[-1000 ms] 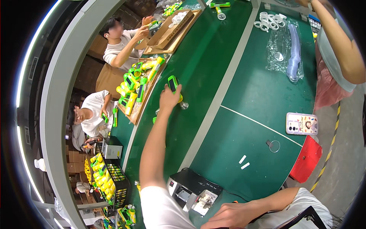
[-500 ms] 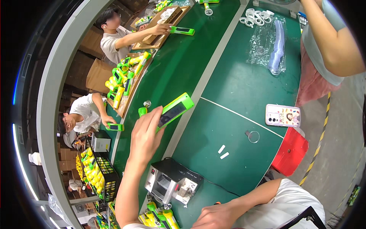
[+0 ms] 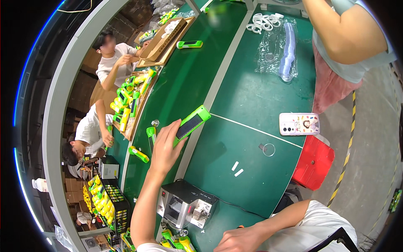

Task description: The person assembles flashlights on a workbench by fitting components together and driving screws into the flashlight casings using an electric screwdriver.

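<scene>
Green workbench (image 3: 247, 101) taking up the middle, a thin white seam (image 3: 256, 130) crossing its top. Grey rail (image 3: 224, 67) separating it from a long green belt (image 3: 180, 80), the belt catching a pale sheen. To my right, grey floor (image 3: 369, 138) showing, a yellow-and-black stripe (image 3: 346, 155) running along it; red plastic stool (image 3: 312, 161) standing beside the bench. Far left, strip lights (image 3: 29, 204) glowing beyond a grey metal frame (image 3: 52, 117); brown cardboard (image 3: 97, 95) standing behind the belt.

Scene is shot by one head-worn fisheye from above and behind the grip of the left hand (image 3: 166, 146), aimed down and forward, grip caught fairly near, green worktable (image 3: 222, 149) covered right of it, green belt (image 3: 184, 75) farther beyond.
</scene>
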The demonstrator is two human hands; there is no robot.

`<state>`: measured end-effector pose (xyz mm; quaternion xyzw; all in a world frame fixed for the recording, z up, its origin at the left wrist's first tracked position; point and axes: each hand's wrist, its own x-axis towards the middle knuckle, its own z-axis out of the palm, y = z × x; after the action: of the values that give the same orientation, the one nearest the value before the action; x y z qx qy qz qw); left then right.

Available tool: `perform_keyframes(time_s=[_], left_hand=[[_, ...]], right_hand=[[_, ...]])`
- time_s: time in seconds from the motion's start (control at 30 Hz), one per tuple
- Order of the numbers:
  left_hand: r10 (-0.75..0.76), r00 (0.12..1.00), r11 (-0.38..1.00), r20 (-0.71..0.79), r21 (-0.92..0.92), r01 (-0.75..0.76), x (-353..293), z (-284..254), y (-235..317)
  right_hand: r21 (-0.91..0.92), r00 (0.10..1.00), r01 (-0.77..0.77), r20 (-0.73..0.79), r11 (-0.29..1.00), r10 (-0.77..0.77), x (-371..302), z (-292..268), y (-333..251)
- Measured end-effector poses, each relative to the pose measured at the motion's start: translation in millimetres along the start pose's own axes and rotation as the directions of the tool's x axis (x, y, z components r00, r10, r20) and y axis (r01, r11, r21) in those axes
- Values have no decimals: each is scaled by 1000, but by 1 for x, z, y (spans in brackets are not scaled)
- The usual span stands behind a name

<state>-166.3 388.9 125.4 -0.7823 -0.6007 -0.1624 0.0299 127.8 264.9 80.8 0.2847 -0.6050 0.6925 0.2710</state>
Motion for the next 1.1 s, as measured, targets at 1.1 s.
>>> perform_keyframes(time_s=[1.1], left_hand=[[-913,289,267,288,-115,957,-178,23,-275]], right_hand=[[-212,992,-93,-108,973,71,44,28,-5]])
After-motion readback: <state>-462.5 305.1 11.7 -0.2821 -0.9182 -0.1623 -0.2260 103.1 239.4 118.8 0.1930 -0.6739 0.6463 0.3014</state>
